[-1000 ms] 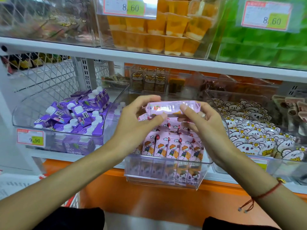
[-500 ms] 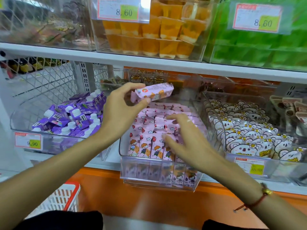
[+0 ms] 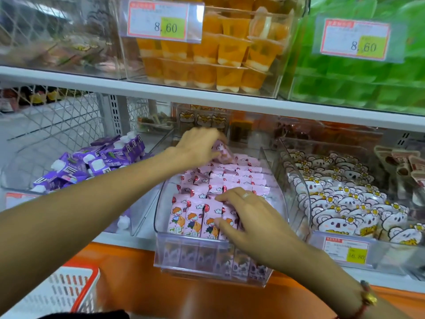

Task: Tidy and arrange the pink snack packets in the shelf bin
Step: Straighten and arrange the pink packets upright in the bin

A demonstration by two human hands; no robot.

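Note:
A clear plastic bin (image 3: 213,256) on the lower shelf holds rows of upright pink snack packets (image 3: 195,217) printed with a cartoon child and red balloon. My left hand (image 3: 197,146) reaches over the back of the bin and pinches one pink packet (image 3: 222,153), tilted, just above the rear row. My right hand (image 3: 250,217) lies over the front right rows with its fingers spread on the packet tops; a ring shows on one finger. The packets beneath that hand are hidden.
A bin of purple pouches (image 3: 96,160) stands to the left, a bin of white koala packets (image 3: 345,203) to the right. The upper shelf edge (image 3: 207,95) with orange jelly cups (image 3: 218,56) hangs close overhead. A white and red basket (image 3: 59,293) sits at bottom left.
My left hand has carried the packet from above the bin's middle back and down to the rear row. My right hand stays on the front rows, now pressed lower.

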